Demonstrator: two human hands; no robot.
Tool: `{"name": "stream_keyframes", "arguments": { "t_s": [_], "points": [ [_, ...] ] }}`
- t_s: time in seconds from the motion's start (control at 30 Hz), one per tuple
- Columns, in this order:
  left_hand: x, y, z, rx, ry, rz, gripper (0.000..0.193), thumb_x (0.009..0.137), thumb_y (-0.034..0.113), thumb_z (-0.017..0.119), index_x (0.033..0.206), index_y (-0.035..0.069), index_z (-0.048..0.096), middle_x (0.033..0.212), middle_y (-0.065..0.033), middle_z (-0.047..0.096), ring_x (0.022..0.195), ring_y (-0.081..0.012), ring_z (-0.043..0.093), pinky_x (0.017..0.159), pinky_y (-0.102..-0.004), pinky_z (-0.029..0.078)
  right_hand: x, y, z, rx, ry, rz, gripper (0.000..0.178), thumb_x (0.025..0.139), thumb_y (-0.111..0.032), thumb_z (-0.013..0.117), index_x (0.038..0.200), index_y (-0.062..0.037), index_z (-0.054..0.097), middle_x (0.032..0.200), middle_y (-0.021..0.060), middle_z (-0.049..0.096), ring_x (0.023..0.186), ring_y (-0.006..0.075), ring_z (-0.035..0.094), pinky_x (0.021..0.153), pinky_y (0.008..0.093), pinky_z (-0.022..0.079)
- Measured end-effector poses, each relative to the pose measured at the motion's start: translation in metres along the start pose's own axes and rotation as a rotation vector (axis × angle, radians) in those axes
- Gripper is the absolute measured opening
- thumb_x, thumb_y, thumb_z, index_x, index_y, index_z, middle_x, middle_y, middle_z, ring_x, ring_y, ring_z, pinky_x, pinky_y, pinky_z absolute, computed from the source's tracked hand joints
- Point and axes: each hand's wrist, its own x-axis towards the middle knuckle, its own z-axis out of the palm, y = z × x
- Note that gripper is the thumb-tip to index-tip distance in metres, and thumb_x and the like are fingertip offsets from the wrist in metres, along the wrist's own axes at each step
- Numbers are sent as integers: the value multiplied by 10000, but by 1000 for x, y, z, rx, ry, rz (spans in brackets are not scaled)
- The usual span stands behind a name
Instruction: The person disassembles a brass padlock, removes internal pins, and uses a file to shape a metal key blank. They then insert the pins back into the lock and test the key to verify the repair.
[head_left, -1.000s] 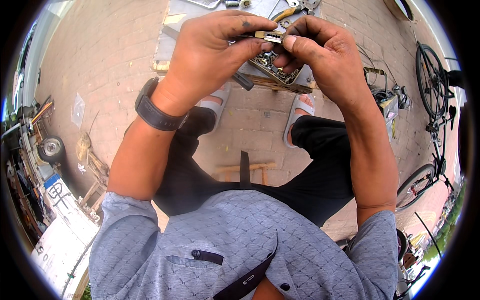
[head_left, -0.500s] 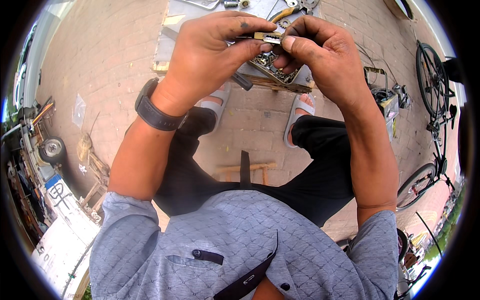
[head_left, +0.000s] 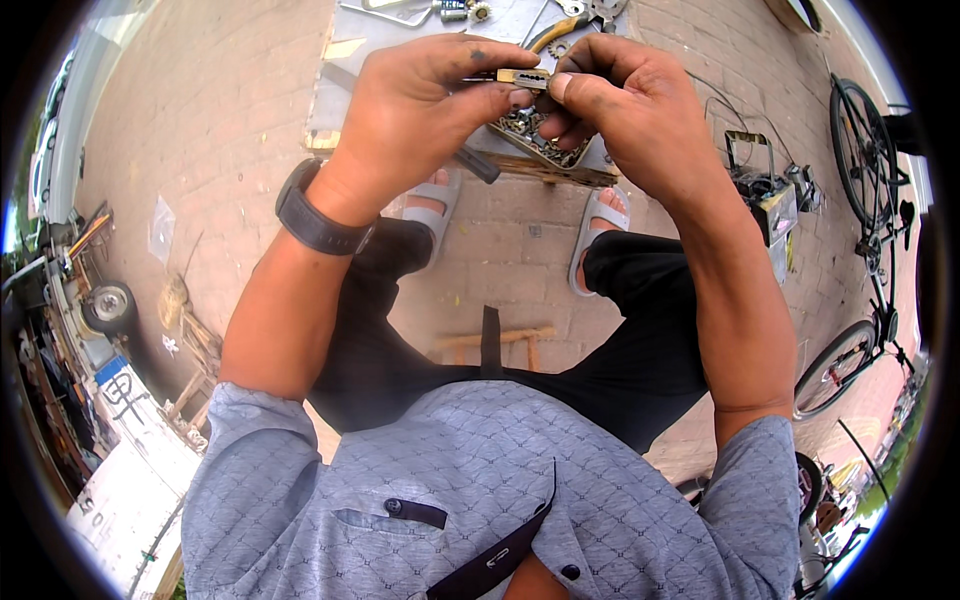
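Above the near edge of a low work table, my left hand [head_left: 415,105] pinches a small brass lock cylinder [head_left: 522,77] between thumb and fingers. A row of dark holes runs along its upper face. My right hand [head_left: 640,115] is closed at the cylinder's right end, thumb against forefinger; whatever those fingertips may hold is too small to make out. Below the hands sits a shallow tray full of small metal parts [head_left: 545,148], partly covered by my fingers. Pliers with yellow-and-black handles [head_left: 557,35] lie just beyond the cylinder.
Toothed metal discs [head_left: 606,12] and a metal frame [head_left: 400,10] lie on the grey table top [head_left: 330,100]. A dark bar [head_left: 478,165] juts over its near edge. Right of the table stands a metal device [head_left: 770,200]; farther right, a bicycle [head_left: 870,235]. Boards and a wheel [head_left: 108,307] are at left.
Both hands and the lock cylinder have shifted slightly left in the view. The cylinder's holed face shows a little more plainly; the grip looks the same.
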Motion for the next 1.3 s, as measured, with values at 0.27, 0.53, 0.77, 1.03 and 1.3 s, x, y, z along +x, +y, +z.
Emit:
{"name": "stream_keyframes", "arguments": {
  "t_s": [0.27, 0.53, 0.77, 1.03, 1.3],
  "points": [
    [0, -1, 0, 14, -1, -15, 307, 927, -6, 779, 1228, 52, 779, 1074, -38, 754, 924, -88, 709, 790, -221, 592, 2, 3, 0, 8, -1, 7, 208, 957, -87, 627, 1034, 91, 701, 916, 124, 741, 776, 139, 741, 683, 274, 615],
    [0, -2, -1, 7, 4, -5, 314, 928, 5, 784, 1237, 53, 776, 1077, -45, 762, 927, -90, 711, 787, -227, 588, 2, 1, 1, -4, 5, 8, 209, 966, -96, 632, 1033, 89, 702, 911, 118, 739, 773, 136, 739, 679, 269, 613],
    [12, -7, -1, 37, 66, -133, 273, 963, 7, 745, 1236, 4, 761, 1028, -70, 790, 932, -102, 724, 828, -233, 585, 6, 8, -2, 16, 108, -40, 206, 974, -99, 640, 1040, 82, 712, 881, 107, 742, 752, 134, 730, 665, 270, 591],
    [50, -23, 6, 264, 219, -124, 287, 961, 165, 771, 1193, -2, 767, 1006, -102, 809, 880, -117, 730, 808, -271, 578, 2, 10, -6, -55, 232, -51, 178, 956, -89, 669, 999, 77, 720, 810, 98, 735, 701, 134, 710, 640, 301, 557],
    [88, -44, 30, 498, 276, -80, 340, 885, 318, 788, 1057, 26, 815, 958, -156, 794, 862, -268, 749, 809, -353, 574, 0, 14, -13, -85, 230, -124, 153, 940, -87, 689, 952, 61, 723, 741, 90, 708, 643, 127, 662, 608, 313, 524]
  ]
}}
